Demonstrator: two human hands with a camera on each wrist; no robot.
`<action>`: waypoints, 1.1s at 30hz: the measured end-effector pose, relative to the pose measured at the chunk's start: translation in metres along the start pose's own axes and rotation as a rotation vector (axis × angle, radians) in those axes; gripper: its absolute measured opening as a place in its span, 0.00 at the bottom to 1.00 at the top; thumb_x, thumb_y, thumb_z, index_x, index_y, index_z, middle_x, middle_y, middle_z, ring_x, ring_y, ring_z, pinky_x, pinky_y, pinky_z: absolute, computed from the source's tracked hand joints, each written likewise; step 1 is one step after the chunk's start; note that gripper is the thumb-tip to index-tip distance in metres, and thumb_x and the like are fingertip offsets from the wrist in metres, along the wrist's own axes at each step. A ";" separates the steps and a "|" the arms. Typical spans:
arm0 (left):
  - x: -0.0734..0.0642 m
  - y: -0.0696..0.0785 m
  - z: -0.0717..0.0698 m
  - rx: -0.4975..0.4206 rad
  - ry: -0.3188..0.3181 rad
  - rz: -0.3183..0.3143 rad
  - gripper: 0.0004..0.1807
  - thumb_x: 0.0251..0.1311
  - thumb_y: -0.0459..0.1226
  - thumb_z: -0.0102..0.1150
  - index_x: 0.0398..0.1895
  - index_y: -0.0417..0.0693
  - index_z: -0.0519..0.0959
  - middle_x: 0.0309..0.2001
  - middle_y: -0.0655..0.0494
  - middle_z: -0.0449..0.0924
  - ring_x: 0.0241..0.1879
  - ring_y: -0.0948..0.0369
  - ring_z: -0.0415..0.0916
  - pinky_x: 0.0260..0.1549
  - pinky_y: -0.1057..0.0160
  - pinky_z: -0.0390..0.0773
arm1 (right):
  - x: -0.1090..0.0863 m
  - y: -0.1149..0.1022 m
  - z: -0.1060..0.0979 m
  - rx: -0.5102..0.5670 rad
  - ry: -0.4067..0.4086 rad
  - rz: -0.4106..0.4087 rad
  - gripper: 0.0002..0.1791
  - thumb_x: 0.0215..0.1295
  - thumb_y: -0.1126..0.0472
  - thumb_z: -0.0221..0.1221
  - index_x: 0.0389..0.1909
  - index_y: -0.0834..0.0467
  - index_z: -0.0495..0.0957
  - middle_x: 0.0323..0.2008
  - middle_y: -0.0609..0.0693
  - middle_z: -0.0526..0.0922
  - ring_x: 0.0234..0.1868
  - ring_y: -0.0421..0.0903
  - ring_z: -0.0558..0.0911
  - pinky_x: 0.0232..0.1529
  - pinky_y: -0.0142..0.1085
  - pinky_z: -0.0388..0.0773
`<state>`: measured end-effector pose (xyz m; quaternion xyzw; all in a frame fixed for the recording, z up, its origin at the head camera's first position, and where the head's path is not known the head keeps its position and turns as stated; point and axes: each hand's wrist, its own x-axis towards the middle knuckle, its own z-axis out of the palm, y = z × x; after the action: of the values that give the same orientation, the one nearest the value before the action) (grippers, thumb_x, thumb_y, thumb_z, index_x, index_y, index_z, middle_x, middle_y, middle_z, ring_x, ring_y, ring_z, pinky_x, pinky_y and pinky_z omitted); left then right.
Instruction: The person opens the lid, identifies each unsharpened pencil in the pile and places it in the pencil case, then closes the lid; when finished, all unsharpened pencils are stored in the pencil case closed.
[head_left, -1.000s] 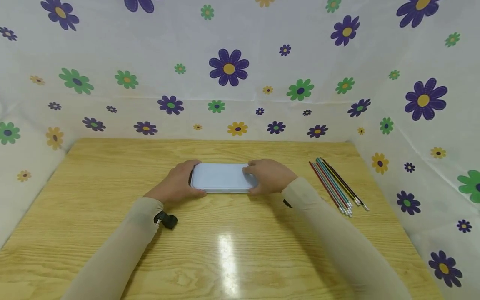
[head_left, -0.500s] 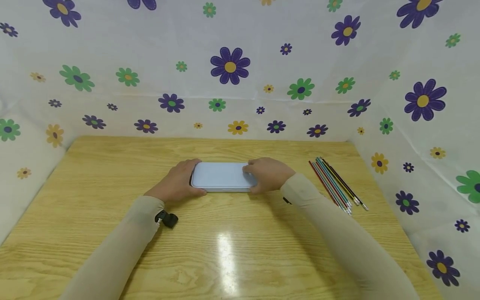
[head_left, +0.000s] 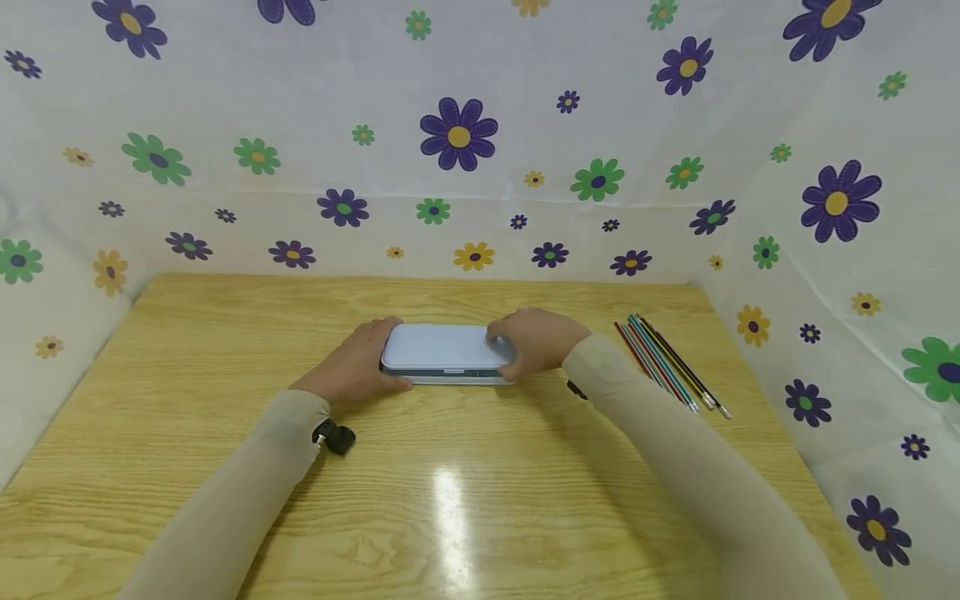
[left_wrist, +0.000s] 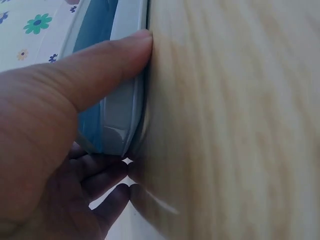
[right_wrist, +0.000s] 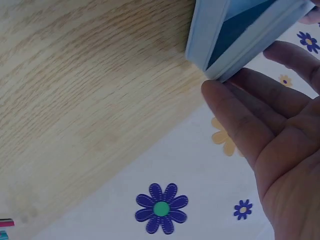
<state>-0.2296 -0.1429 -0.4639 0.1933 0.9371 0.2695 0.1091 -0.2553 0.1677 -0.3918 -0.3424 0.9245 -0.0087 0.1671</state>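
Observation:
A pale blue pencil case (head_left: 438, 346) lies lengthwise in the middle of the table. Its lid is lifted slightly along the near side, and a dark gap shows above the base (head_left: 442, 381). My left hand (head_left: 348, 362) grips the left end, the thumb along the near wall and the fingers round the back; in the left wrist view the thumb (left_wrist: 107, 65) lies across the base wall. My right hand (head_left: 543, 342) holds the lid's right end. In the right wrist view its fingers (right_wrist: 245, 112) touch the lid's corner. Most of the inside is hidden.
A bundle of pencils (head_left: 663, 362), red, teal, black and yellow-striped, lies to the right on the wooden table (head_left: 375, 517), close to my right forearm. A flowered white cloth (head_left: 300, 100) stands behind the table and along its sides.
The near edge of the lid has risen off the base with my right hand, and a gap has opened. My left hand stays at the left end.

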 end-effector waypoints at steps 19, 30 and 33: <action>-0.005 -0.006 0.001 -0.084 -0.054 -0.006 0.63 0.60 0.58 0.70 0.85 0.46 0.40 0.82 0.42 0.47 0.80 0.44 0.46 0.78 0.41 0.52 | -0.012 0.015 0.026 0.133 0.116 0.019 0.36 0.67 0.49 0.68 0.74 0.53 0.71 0.76 0.58 0.65 0.74 0.57 0.68 0.73 0.48 0.69; -0.018 -0.008 -0.002 -0.190 -0.031 -0.056 0.57 0.64 0.55 0.69 0.85 0.51 0.43 0.83 0.46 0.48 0.81 0.44 0.46 0.77 0.40 0.51 | -0.021 0.028 0.033 0.410 0.203 0.001 0.29 0.69 0.48 0.67 0.68 0.51 0.78 0.72 0.52 0.73 0.71 0.54 0.73 0.67 0.48 0.76; -0.017 -0.008 -0.002 -0.202 -0.022 -0.057 0.57 0.64 0.53 0.70 0.85 0.52 0.43 0.82 0.45 0.48 0.81 0.44 0.46 0.77 0.39 0.51 | -0.020 0.036 0.036 0.567 0.240 -0.002 0.27 0.69 0.49 0.67 0.67 0.50 0.80 0.70 0.50 0.75 0.70 0.51 0.74 0.66 0.46 0.78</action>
<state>-0.2172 -0.1575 -0.4647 0.1577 0.9090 0.3570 0.1460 -0.2520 0.2117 -0.4242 -0.2796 0.8980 -0.3071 0.1457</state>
